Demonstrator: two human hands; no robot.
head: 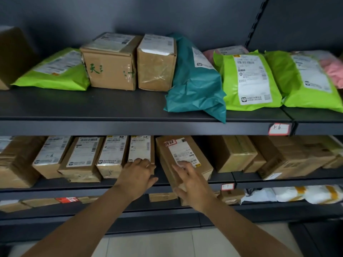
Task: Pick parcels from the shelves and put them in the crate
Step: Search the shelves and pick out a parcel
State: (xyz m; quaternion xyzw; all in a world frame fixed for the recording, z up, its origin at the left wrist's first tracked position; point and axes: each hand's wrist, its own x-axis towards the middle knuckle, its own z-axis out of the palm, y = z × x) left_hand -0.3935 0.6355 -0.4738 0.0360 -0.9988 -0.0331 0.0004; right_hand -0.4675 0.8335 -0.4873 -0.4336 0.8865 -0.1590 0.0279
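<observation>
My right hand (191, 184) grips a brown cardboard box (167, 160) with a white label and a red sticker on the middle shelf. Its fingers lie on the label and the thumb is under the front edge. The box sits askew and juts out over the shelf edge. My left hand (138, 173) rests with its fingers on the front top of a narrow labelled box (141, 147) just to the left, thumb spread free towards the gap between the two boxes. No crate is in view.
The top shelf (111, 115) carries green mailer bags (248, 80), a teal bag (196, 89) overhanging the edge, and two cardboard boxes (111, 69). More boxes line the middle shelf on both sides. A lower shelf holds flat boxes and white bags (297, 194).
</observation>
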